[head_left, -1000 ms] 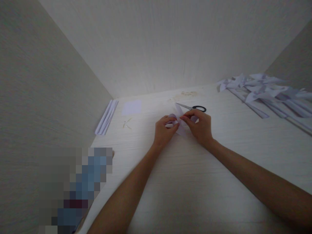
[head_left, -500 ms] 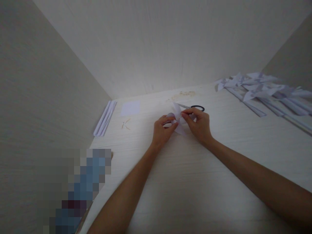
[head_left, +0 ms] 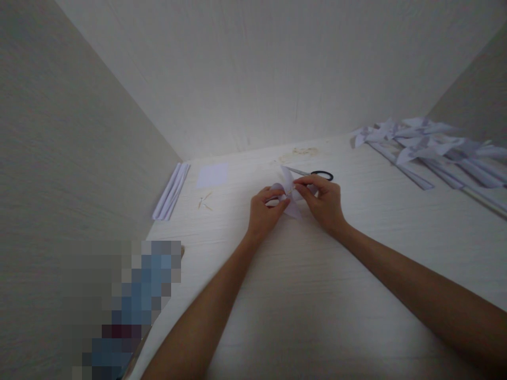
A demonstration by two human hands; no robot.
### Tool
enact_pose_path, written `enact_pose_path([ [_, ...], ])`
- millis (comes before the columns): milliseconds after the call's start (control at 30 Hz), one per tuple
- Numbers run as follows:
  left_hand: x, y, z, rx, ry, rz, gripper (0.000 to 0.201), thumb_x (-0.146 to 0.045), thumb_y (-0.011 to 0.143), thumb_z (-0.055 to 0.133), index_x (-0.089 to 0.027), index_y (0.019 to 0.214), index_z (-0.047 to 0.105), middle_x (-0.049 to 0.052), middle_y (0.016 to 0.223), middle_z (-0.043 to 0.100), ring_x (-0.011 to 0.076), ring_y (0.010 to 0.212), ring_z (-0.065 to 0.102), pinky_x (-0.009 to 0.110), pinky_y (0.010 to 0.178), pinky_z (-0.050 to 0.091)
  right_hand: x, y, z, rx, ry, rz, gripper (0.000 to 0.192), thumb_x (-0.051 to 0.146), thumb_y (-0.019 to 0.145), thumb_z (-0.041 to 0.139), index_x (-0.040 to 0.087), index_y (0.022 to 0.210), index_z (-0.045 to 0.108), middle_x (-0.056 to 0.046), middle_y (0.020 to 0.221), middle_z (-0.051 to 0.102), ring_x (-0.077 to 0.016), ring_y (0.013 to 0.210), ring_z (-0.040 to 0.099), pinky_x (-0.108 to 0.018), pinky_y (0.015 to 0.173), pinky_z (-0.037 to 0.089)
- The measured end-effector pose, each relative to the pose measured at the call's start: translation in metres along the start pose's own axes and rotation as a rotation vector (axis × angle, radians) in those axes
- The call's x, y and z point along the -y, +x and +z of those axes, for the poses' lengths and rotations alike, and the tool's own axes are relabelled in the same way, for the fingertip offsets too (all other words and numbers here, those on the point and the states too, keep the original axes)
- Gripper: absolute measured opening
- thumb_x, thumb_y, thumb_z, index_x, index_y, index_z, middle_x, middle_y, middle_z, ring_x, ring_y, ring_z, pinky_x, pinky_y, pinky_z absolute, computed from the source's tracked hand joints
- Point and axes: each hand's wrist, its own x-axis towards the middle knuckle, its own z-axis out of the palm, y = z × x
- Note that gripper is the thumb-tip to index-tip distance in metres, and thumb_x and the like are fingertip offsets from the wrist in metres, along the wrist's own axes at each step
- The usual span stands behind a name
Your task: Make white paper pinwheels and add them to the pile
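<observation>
Both my hands meet over the middle of a pale wooden table [head_left: 301, 295]. Between them is a small folded white paper pinwheel [head_left: 288, 186], with flaps curling up and one point lying toward me. My left hand [head_left: 264, 210] pinches its left side with thumb and fingers. My right hand [head_left: 322, 203] pinches its centre from the right. The paper is held just above the table, partly hidden by my fingers.
Black-handled scissors [head_left: 317, 174] lie just behind my right hand. A square white sheet [head_left: 213, 174], rolled paper sticks [head_left: 171, 191] and small pins [head_left: 204, 200] lie at the left by the wall. A heap of finished paper pinwheels on sticks [head_left: 428, 150] fills the right.
My hands stay in place while the fingers shift slightly on the paper; its upper flap now stands a bit more upright. The view has drifted a little.
</observation>
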Motion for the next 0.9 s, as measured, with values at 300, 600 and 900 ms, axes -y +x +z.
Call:
enact_pose_path([
  [300,0.0013,0.0003,-0.0003,-0.001,0.025,0.010,0.014,-0.018,0.061,0.061,-0.014,0.074,0.065,0.003,0.079,0.057,0.0110,0.070,0.057,0.019,0.054,0.050,-0.0015,0.0025,0.0012,0.048,-0.037,0.005,0.007,0.020,0.073,0.053,0.018,0.070,0.059,0.000,0.068,0.061,-0.0132,0.065,0.054,-0.029,0.063,0.042],
  [600,-0.0004,-0.0004,-0.0001,-0.013,0.021,0.007,0.014,-0.019,0.062,0.061,-0.013,0.074,0.064,0.003,0.078,0.057,0.0113,0.070,0.056,0.019,0.053,0.050,-0.0019,0.0022,0.0016,0.065,-0.061,0.020,0.009,0.024,0.072,0.055,0.018,0.066,0.056,0.001,0.063,0.057,-0.0123,0.061,0.050,-0.028,0.060,0.040],
  [900,0.0012,-0.0001,0.0001,-0.010,0.007,0.019,0.014,-0.021,0.062,0.062,-0.013,0.073,0.065,0.003,0.077,0.057,0.0117,0.070,0.056,0.019,0.052,0.050,-0.0016,0.0024,0.0026,0.077,-0.073,0.068,0.013,0.025,0.071,0.055,0.017,0.061,0.055,0.002,0.059,0.055,-0.0116,0.057,0.049,-0.026,0.055,0.038],
])
